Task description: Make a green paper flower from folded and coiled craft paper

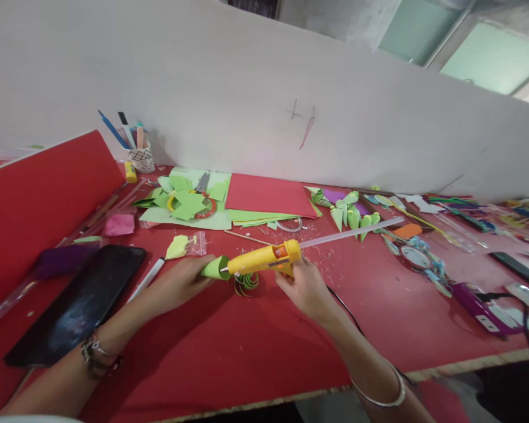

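Note:
My left hand (187, 283) grips a rolled green paper cone (215, 269), its open end facing right. In my right hand (307, 289) is a yellow hot glue gun (260, 259), held level, with a long clear glue stick (352, 232) poking out of its back. The nozzle is at the cone's open rim; whether it touches I cannot tell. Just below the gun, a coil of thin green strips (247, 284) lies on the red tabletop (229, 352). Several finished-looking green paper cones (350, 214) are grouped farther back on the right.
A black phone (83, 299) and a white pen (146, 278) lie at left. Behind are green paper pieces with scissors (203, 183), red paper sheets (268, 195) and a pen cup (141, 157). A purple power strip (480, 308) sits right. A white wall (229, 88) rises behind.

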Available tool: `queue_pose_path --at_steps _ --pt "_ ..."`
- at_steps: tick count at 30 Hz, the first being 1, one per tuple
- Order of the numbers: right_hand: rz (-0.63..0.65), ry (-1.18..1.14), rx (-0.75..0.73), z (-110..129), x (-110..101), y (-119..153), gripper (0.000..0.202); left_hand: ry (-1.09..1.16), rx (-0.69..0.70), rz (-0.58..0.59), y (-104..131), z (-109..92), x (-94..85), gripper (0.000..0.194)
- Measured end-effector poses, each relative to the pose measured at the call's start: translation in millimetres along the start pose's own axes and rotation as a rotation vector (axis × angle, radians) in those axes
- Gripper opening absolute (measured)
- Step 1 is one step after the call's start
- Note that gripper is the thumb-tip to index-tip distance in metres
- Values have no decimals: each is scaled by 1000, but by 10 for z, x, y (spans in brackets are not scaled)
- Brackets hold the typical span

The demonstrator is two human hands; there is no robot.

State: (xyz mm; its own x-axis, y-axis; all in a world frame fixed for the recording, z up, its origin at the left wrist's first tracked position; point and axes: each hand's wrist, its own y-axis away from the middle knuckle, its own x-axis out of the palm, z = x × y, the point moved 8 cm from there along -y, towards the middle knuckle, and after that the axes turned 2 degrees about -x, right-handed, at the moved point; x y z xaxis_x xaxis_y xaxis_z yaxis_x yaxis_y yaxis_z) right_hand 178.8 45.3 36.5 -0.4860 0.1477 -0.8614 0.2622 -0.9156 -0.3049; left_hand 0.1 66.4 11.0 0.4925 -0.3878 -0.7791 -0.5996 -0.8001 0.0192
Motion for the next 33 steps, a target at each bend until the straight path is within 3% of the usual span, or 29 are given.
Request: queue_pose_path --at_steps 6,11,19,26,33 --pt "-56 9 -15 45 -28 11 23 -44 25 -98 13 -41 -98 13" --pt "-74 0 -31 66 -45 15 25 -77 68 -99 17 -110 -107 14" --pt "-44 64 -28 -8 -53 6 14 -163 51 -200 57 18 -139 11" --pt "-24 132 6 -44 -85 1 12 -195 78 -169 45 -33 -123 13" --pt "-97 194 -6 -26 -145 0 14 -223 61 -155 43 -68 -119 10"
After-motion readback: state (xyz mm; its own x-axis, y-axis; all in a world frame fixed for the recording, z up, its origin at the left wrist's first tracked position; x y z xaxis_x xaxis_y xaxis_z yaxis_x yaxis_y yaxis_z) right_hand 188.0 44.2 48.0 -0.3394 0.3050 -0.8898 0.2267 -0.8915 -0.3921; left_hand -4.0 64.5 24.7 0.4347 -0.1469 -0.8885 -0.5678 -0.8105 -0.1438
